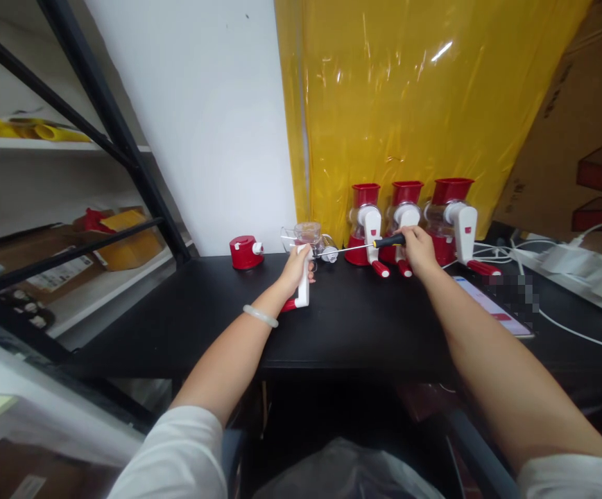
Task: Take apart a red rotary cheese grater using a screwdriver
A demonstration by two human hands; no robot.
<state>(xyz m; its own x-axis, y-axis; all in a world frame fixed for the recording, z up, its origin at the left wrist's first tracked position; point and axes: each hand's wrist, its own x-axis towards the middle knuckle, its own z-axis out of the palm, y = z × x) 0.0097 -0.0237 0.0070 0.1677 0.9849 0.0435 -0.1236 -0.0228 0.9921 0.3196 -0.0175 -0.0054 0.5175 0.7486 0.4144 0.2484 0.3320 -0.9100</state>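
My left hand is closed around a white crank handle with a red grip at its lower end, held just above the black table. In my right hand is a screwdriver with a black and yellow handle. Its metal shaft points left, and the tip reaches the crank beside my left fingers; whether it touches a screw I cannot tell. Behind my left hand stands a clear plastic grater housing. A grater drum lies to its right. A red base sits farther left.
Three red and white rotary graters stand at the back right. A phone lies near a white power strip with cables. A metal-framed shelf rises on the left. Yellow plastic sheeting hangs behind the black table.
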